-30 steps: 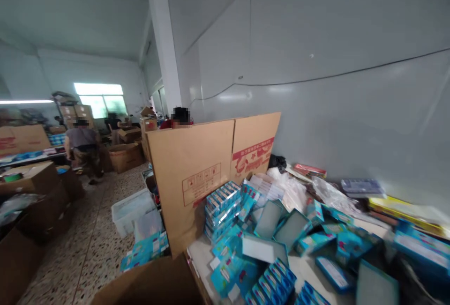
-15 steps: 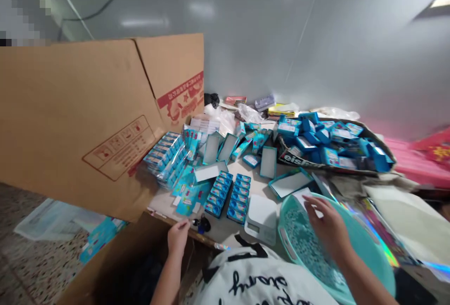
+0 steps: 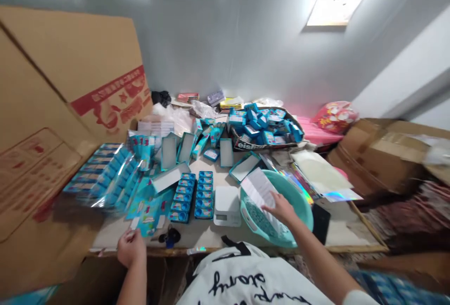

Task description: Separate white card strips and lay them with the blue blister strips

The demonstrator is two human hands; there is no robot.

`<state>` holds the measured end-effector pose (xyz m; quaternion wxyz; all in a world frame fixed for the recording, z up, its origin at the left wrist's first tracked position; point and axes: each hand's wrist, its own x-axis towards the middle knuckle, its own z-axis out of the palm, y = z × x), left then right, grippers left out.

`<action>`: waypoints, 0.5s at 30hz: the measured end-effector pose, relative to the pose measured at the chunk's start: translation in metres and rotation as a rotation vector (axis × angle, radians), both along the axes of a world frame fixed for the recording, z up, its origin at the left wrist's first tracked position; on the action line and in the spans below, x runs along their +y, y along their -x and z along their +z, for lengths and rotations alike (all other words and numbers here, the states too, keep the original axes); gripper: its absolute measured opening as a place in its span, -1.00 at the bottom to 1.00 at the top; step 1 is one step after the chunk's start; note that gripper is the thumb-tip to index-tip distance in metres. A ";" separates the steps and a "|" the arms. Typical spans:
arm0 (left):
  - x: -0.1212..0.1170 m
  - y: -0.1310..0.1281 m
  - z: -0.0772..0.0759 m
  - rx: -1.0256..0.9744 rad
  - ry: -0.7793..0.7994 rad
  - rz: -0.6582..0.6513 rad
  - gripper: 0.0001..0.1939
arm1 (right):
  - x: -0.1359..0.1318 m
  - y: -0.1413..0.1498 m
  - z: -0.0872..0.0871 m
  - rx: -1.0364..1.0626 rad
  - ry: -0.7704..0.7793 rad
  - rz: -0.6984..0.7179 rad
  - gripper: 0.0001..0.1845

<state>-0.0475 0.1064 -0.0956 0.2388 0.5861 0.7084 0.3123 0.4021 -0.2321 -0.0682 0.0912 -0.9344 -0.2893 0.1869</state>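
Right hand (image 3: 281, 207) pinches the white paper sheet (image 3: 258, 188) over the teal basin (image 3: 302, 206), left hand (image 3: 131, 247) curled, holding nothing clearly, left of the basin; best lift it flat, clear of the rim.

Glossy plastic basin (image 3: 302, 206) — matt cardboard box (image 3: 70, 61).

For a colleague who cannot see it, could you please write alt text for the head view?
The right hand holds a white paper slip over a teal basin; the left hand rests at the table edge. Blue boxes and a white scale lie between.
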 end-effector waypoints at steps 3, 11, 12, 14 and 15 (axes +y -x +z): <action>-0.018 -0.038 0.005 -0.108 0.035 -0.274 -0.28 | 0.006 0.014 -0.004 0.061 -0.021 0.032 -0.01; -0.089 -0.092 0.021 -0.185 0.023 -0.752 -0.40 | 0.020 0.024 0.008 0.127 -0.382 -0.015 -0.56; -0.092 -0.094 0.028 -0.180 0.012 -0.761 -0.44 | 0.019 0.020 0.019 0.117 -0.455 -0.028 -0.60; -0.099 -0.102 0.048 -0.185 -0.006 -0.788 -0.54 | 0.017 0.010 0.048 0.093 -0.587 -0.045 -0.59; -0.101 -0.108 0.061 -0.202 -0.003 -0.796 -0.58 | 0.017 0.008 0.065 0.096 -0.657 -0.048 -0.58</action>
